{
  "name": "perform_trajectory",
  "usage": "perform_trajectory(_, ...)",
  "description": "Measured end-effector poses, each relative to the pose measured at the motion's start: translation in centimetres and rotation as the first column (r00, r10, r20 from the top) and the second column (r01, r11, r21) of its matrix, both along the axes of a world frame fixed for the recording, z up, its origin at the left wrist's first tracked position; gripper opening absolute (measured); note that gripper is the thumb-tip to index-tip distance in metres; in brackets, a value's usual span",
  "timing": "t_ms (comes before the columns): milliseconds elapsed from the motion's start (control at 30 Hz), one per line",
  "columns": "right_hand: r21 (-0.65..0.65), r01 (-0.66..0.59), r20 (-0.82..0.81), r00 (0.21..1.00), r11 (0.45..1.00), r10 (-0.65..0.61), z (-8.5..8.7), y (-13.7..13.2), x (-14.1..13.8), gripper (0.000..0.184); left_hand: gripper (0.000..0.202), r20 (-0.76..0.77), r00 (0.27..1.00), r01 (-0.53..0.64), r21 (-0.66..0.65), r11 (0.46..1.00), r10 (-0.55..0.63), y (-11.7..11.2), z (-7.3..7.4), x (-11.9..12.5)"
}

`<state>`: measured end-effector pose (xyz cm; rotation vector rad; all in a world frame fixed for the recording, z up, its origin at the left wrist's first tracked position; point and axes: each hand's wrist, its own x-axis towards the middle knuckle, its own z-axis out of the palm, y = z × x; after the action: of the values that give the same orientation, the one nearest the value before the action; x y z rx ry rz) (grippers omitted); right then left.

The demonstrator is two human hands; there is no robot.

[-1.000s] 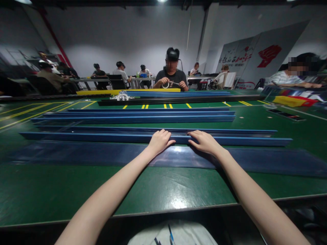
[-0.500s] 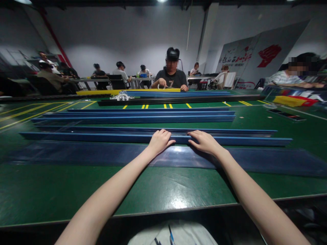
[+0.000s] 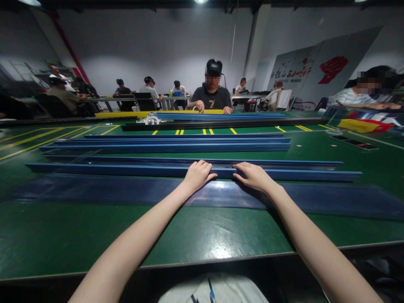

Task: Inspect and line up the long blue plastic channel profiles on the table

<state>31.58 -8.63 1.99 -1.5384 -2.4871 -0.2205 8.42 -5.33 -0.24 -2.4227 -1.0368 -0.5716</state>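
Note:
Both my hands rest on a long blue channel strip that lies crosswise on the green table. My left hand has its fingers curled over the strip's near edge, thumb pointing right. A little to the right, my right hand does the same, its fingers bent over the strip. A wide flat dark blue sheet lies just in front of the strip, under my wrists. A second blue strip runs right behind the one I hold.
More blue strips lie further back, then a black rail and a yellow strip. A person in a dark shirt works opposite. Another person sits at the far right by red and yellow pieces.
My hands have stayed put on the strip. The person opposite lowered both hands from chest height down onto the strips in front of them.

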Motion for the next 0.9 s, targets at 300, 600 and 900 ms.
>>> perform_trajectory(300,0.004,0.003,-0.001,1.0,1.0,-0.003,-0.06,-0.03,0.03,0.032,0.035,0.02,0.998,-0.054,-0.006,0.999,0.054,-0.26,0.27,0.17)
perform_trajectory(600,0.021,-0.012,0.0,1.0,1.0,0.012,-0.14,0.07,0.06,0.03,0.035,0.027,0.998,-0.054,0.008,0.999,0.054,-0.16,0.19,0.12)
perform_trajectory(900,0.02,0.021,0.018,1.0,1.0,-0.021,-0.01,0.02,0.09,0.031,0.034,0.026,0.999,-0.041,0.013,0.999,0.04,-0.18,0.24,0.09)
